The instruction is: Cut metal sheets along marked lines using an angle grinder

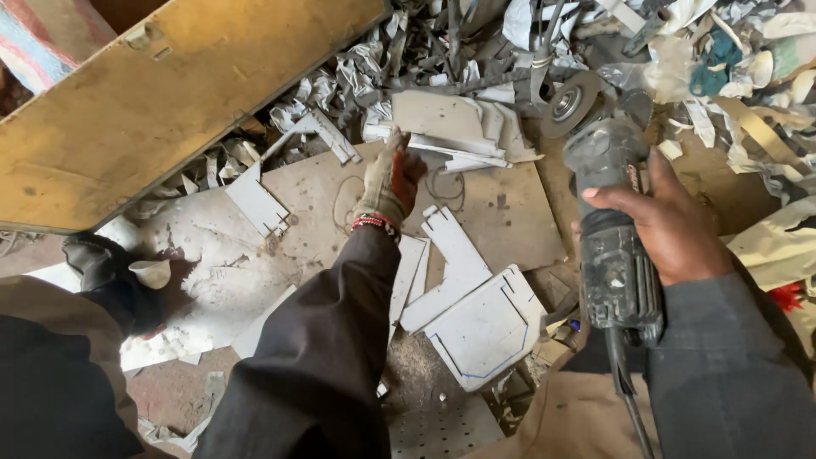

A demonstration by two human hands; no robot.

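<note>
My left hand (pixel 389 183), in a worn glove with a red bead bracelet at the wrist, reaches forward to the stack of cut grey metal sheet pieces (pixel 450 127) and touches its near edge. My right hand (pixel 667 225) is wrapped around the body of a dusty grey angle grinder (pixel 608 246). The grinder's disc (pixel 568 104) points away from me, close to the right side of the stack. Its cable hangs down toward my lap.
A flat brown board (pixel 501 212) lies under the stack. Marked white sheet cut-outs (pixel 484 327) lie in front of it. A large tan panel (pixel 161 102) leans at the upper left. Metal offcuts and scrap (pixel 731 59) pile up at the back and right.
</note>
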